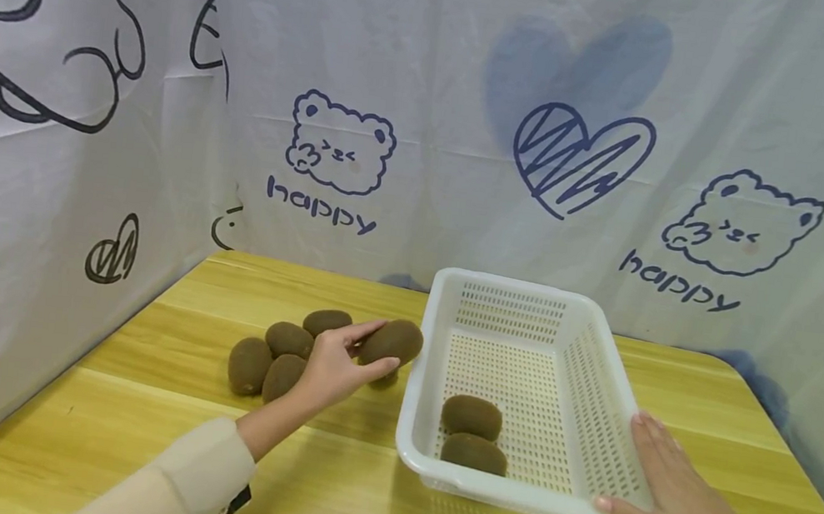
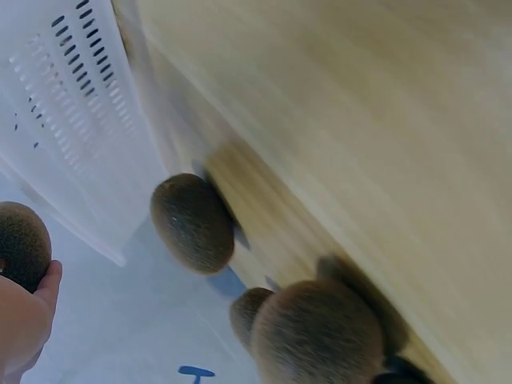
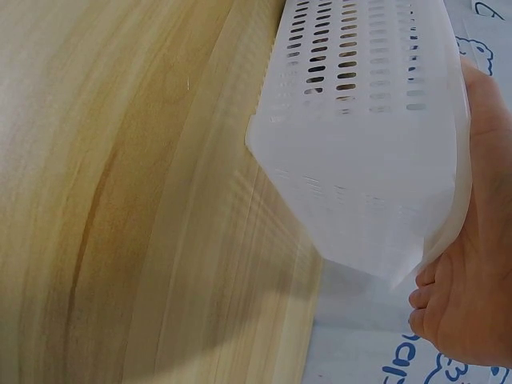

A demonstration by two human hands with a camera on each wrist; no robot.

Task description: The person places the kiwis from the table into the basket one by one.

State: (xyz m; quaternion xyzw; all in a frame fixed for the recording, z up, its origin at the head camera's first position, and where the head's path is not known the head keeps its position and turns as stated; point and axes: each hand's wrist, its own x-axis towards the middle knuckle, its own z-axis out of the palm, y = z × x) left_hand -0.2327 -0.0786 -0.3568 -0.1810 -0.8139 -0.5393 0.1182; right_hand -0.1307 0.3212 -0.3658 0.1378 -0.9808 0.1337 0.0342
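Note:
A brown, fuzzy kiwi [image 1: 394, 341] is pinched between the thumb and fingers of my left hand [image 1: 331, 367], in the air just left of the white plastic basket [image 1: 521, 369]. The same held kiwi [image 2: 22, 244] shows at the left edge of the left wrist view. Two kiwis lie in the basket's near left part, the upper one [image 1: 472, 417] touching the lower one [image 1: 474, 453]. My right hand [image 1: 688, 504] grips the basket's near right corner, with its thumb on the front rim and its fingers along the right side.
Several loose kiwis, among them one at the left [image 1: 249, 365], lie grouped on the wooden table [image 1: 328, 483] left of the basket, partly behind my left hand. One more kiwi [image 1: 384, 378] shows under the held one. A printed white cloth [image 1: 420, 182] hangs behind the table.

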